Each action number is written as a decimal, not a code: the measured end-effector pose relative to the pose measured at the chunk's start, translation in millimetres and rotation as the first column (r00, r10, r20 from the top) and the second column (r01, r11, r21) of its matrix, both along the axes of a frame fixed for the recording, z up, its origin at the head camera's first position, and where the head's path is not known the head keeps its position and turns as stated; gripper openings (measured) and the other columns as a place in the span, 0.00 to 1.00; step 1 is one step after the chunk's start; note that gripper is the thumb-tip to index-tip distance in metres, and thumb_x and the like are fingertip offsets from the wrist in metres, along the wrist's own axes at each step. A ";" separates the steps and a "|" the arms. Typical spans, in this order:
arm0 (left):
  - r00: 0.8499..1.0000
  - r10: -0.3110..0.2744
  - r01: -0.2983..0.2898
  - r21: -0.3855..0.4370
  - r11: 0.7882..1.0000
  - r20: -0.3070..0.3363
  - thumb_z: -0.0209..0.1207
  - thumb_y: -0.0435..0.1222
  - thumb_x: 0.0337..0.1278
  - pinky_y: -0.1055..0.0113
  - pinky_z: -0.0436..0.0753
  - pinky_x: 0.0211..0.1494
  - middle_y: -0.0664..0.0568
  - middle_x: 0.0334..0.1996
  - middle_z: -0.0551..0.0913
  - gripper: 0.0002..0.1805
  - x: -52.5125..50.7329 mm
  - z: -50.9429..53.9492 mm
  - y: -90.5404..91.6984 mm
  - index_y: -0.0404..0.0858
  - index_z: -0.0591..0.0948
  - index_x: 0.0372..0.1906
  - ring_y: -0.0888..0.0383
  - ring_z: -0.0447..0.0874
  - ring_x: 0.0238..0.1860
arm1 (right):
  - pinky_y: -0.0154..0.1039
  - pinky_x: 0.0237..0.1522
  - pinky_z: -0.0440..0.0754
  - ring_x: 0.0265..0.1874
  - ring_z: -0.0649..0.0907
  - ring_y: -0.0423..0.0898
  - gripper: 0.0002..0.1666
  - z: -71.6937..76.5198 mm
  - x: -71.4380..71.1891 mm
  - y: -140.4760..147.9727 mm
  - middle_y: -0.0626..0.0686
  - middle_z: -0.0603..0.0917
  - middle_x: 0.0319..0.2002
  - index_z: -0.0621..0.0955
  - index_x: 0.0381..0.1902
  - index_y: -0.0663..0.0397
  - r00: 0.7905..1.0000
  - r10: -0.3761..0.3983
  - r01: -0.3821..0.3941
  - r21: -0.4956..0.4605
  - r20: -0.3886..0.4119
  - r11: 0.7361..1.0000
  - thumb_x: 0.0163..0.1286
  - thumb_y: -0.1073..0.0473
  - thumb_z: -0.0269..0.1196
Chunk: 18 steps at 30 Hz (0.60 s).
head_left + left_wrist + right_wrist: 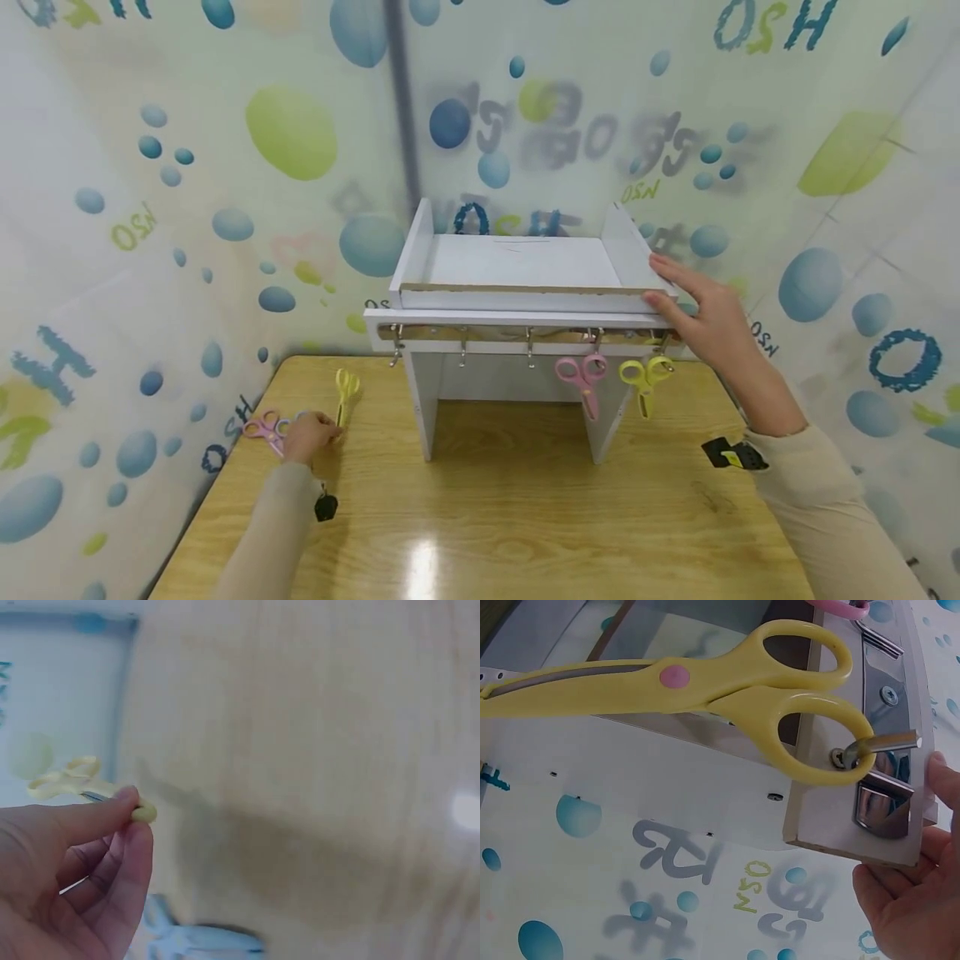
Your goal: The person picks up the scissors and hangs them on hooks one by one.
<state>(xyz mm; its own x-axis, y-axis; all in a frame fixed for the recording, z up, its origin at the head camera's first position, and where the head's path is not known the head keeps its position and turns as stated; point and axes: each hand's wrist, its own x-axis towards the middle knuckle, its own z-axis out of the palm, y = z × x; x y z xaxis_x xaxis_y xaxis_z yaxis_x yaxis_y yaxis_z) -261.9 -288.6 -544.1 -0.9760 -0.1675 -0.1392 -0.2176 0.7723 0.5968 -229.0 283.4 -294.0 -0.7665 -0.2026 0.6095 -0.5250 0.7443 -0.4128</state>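
Note:
Over the table's left side, my left hand (307, 437) pinches yellow scissors (347, 387) by the blade end between thumb and finger, handle loops pointing away. Beside that hand lie pink scissors (264, 428) and light-blue scissors (206, 940), partly hidden in the head view. My right hand (708, 321) grips the right end of a white shelf (525, 301), thumb at the front and fingers around the side. From its hooks hang another pair of pink scissors (583, 379) and another pair of yellow scissors (645, 382), the latter with one loop over a hook (892, 742).
The shelf stands on two side panels (422, 408) at the back of the wooden table (495, 517). Bare metal hooks (462, 346) line the left and middle of its front rail. A patterned wall covering (292, 133) rises close behind.

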 end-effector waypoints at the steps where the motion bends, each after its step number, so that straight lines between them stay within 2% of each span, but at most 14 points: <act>1: 1.000 0.013 -0.013 0.036 0.999 0.000 0.65 0.37 0.56 0.65 0.73 0.32 0.52 0.20 0.83 0.11 -1.1 4.0 0.2 0.31 0.84 0.30 0.58 0.79 0.27 | 0.64 0.64 0.70 0.67 0.73 0.66 0.30 -0.1 0.0 -0.2 0.60 0.75 0.68 0.74 0.69 0.54 1.000 0.001 -0.001 -0.002 0.003 1.000 0.72 0.53 0.64; 6: 0.998 0.060 -0.054 0.228 0.972 -0.022 0.64 0.36 0.63 0.72 0.82 0.34 0.56 0.25 0.85 0.11 -9.6 33.4 0.4 0.29 0.82 0.38 0.71 0.80 0.24 | 0.65 0.64 0.70 0.68 0.73 0.65 0.30 0.7 0.2 -0.5 0.60 0.75 0.68 0.74 0.69 0.54 1.000 0.004 -0.004 -0.011 0.009 1.000 0.72 0.54 0.64; 9: 0.995 0.058 -0.032 0.304 0.952 -0.076 0.63 0.35 0.64 0.77 0.84 0.33 0.57 0.27 0.84 0.13 -13.9 55.8 1.5 0.25 0.80 0.42 0.73 0.80 0.24 | 0.65 0.64 0.71 0.68 0.73 0.65 0.30 1.5 0.8 -0.6 0.60 0.75 0.68 0.75 0.69 0.53 1.000 0.006 -0.006 -0.018 0.012 1.000 0.71 0.54 0.64; 11: 0.992 0.055 -0.015 0.321 0.947 -0.118 0.62 0.35 0.66 0.79 0.84 0.32 0.58 0.27 0.84 0.15 -15.8 73.5 4.1 0.24 0.80 0.44 0.74 0.79 0.24 | 0.66 0.64 0.71 0.68 0.73 0.65 0.30 1.6 1.4 -0.8 0.60 0.75 0.68 0.74 0.69 0.53 1.000 0.004 -0.004 -0.018 0.017 1.000 0.71 0.54 0.64; 14: 0.979 0.049 0.017 0.318 0.948 -0.199 0.61 0.36 0.67 0.81 0.84 0.33 0.62 0.26 0.81 0.16 -14.8 100.2 8.7 0.23 0.79 0.46 0.76 0.78 0.24 | 0.66 0.64 0.70 0.68 0.73 0.65 0.30 1.6 1.9 -1.4 0.60 0.75 0.68 0.74 0.69 0.53 1.000 0.005 -0.004 -0.022 0.025 1.000 0.72 0.54 0.64; 18: 0.945 0.053 0.060 0.329 0.942 -0.324 0.61 0.39 0.68 0.82 0.84 0.35 0.68 0.26 0.79 0.17 -5.6 135.3 18.0 0.26 0.79 0.47 0.78 0.79 0.26 | 0.66 0.64 0.70 0.68 0.72 0.65 0.30 1.2 2.4 -1.7 0.60 0.75 0.69 0.74 0.69 0.52 0.999 0.003 -0.002 -0.029 0.035 1.000 0.72 0.53 0.64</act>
